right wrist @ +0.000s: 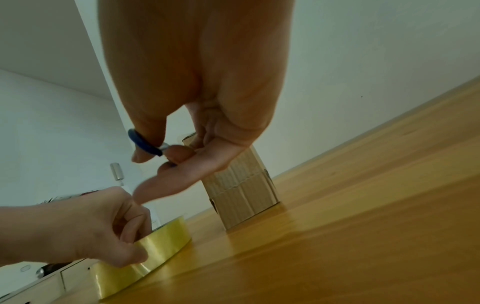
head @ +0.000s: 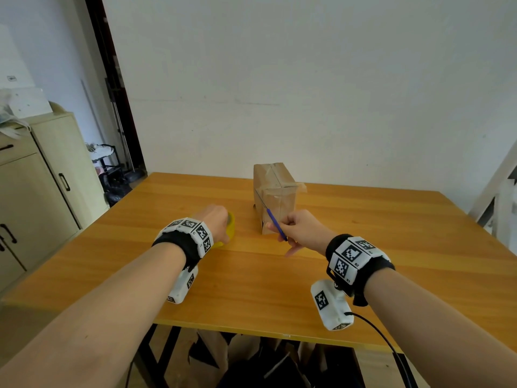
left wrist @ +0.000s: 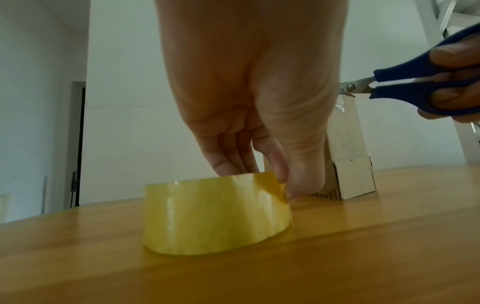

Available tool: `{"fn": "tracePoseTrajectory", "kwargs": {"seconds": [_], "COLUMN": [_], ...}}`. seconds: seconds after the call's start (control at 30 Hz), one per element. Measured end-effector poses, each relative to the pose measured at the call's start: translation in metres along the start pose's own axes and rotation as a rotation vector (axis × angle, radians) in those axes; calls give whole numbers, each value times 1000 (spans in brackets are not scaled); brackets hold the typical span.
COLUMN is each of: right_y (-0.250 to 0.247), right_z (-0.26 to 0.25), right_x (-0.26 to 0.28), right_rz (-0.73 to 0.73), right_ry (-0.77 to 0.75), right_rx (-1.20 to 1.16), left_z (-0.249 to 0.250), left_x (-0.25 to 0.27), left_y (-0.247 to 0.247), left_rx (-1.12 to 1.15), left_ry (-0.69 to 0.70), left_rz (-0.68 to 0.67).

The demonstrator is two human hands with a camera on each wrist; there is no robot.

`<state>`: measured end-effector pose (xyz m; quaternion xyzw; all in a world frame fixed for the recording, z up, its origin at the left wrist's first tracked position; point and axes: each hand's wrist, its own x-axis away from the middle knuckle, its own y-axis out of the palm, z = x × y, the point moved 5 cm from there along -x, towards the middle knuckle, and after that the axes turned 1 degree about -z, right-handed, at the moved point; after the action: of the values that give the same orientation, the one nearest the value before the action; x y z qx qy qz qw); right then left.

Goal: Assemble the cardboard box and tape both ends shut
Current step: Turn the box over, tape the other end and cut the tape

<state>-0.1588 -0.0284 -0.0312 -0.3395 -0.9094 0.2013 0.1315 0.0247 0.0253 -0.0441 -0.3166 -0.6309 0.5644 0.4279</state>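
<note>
Both hands are working just near of the cardboard box, which is standing upright mid-table, its top already taped. Fingers of the left hand are pinching the yellow tape roll against the wood, likely steadying it. Right hand is gripping blue scissors, blades pointing toward the box, ready for cutting.

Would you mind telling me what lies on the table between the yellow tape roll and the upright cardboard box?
Nothing: in the head view only bare wooden table separates the yellow tape roll from the upright cardboard box.
</note>
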Motion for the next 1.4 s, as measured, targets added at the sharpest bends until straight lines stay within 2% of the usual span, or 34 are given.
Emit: {"fn": "tracePoseTrajectory", "kwargs": {"seconds": [0.3, 0.4, 0.47, 0.57, 0.6, 0.7, 0.83, 0.97, 1.17, 1.4], "right_y": [-3, -3, -3, -4, -5, -6, -8, -10, -9, -13], "right_z": [-3, -4, -4, -6, -7, -7, -8, -8, -14, -23], "right_x": [1, 1, 1, 3, 4, 5, 4, 1, -3, -3], "right_rz": [-15, -21, -31, -56, -61, -84, -105, -138, -264, -307], "right_ry": [26, 32, 32, 21, 20, 35, 82, 120, 147, 212], "right_rx": [-4, -1, 9, 7, 5, 14, 47, 85, 237, 366], "left_z": [3, 4, 1, -1, 0, 12, 22, 24, 27, 28], "left_x": [3, 4, 1, -3, -5, -7, -11, -15, -22, -25], "left_y": [-7, -9, -15, -41, -49, -64, -66, -64, -65, -67], "left_rx": [-21, 63, 247, 488, 528, 495, 375, 329, 343, 397], "left_ry": [13, 45, 67, 173, 217, 325, 367, 364, 389, 389], "left_rz": [40, 50, 115, 338, 373, 290, 176, 151, 99, 60]}}
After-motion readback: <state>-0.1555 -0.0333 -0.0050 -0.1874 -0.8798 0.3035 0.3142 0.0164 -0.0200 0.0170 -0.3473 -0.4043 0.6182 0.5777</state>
